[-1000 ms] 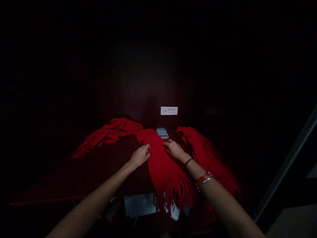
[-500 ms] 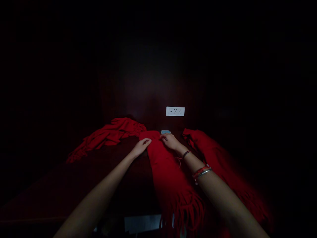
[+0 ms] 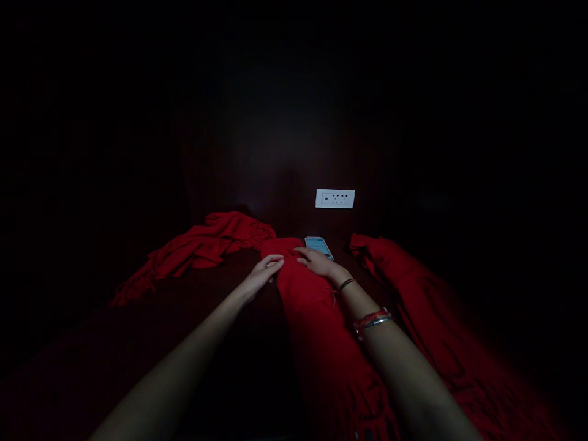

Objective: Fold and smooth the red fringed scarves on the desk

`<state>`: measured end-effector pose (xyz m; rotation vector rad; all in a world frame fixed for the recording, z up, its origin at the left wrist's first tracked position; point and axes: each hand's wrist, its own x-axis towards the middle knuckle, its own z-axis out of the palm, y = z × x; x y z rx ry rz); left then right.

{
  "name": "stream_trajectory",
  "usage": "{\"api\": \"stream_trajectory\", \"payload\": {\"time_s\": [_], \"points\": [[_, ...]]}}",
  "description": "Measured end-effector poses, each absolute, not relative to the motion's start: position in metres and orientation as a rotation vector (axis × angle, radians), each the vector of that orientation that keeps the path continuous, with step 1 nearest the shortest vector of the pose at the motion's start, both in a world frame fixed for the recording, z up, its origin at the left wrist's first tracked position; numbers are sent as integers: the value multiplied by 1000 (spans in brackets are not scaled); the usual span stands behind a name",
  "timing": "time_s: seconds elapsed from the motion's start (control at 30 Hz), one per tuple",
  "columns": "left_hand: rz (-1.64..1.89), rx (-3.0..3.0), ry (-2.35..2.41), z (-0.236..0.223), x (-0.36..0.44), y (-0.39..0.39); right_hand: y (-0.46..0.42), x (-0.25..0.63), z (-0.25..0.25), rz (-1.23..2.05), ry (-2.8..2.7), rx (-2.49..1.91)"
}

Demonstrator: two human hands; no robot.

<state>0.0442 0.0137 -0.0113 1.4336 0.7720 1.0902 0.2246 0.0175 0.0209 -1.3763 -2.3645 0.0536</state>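
A red fringed scarf (image 3: 316, 318) lies lengthwise in front of me, folded into a long strip, its tassels hanging toward the lower edge of the view. At its far left edge, my left hand (image 3: 264, 274) has thumb and fingers closed on the cloth. My right hand (image 3: 316, 262) rests on top of the scarf near its far end, fingers stretched out and a little apart. Just beyond the right hand lies a phone (image 3: 318, 245) with a lit screen, its lower part partly hidden.
To the left, a second red scarf (image 3: 197, 245) lies loosely crumpled on the dark tabletop (image 3: 229, 275). Another long red scarf (image 3: 427, 306) stretches along the right side. A white wall socket (image 3: 335, 198) is on the dark wall behind. Much of the surroundings is too dark to make out.
The fingers of my right hand have straightened out on the scarf. More of the phone now shows. The view has shifted slightly, and the tassels sit lower in it.
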Motion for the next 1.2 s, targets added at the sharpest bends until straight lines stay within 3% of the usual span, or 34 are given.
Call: {"api": "stream_trajectory", "payload": {"time_s": [0.23, 0.37, 0.7, 0.87, 1.0, 1.2], "points": [[1189, 1131, 614, -12, 45, 19, 4, 223, 28, -22, -2172, -1284], [1187, 1107, 612, -11, 40, 19, -29, 208, 41, -9, -2377, -1066], [1090, 1649, 1021, -17, 15, 40, -85, 188, -10, -162, -2714, -1283], [1192, 2033, 1028, -21, 23, 39, -91, 189, -3, -135, -2673, -1265], [1268, 1895, 964, -17, 26, 35, -92, 193, 4, -148, -2583, -1340], [881, 1651, 891, -8, 14, 25, -84, 201, 5, -26, -2601, -1492]]}}
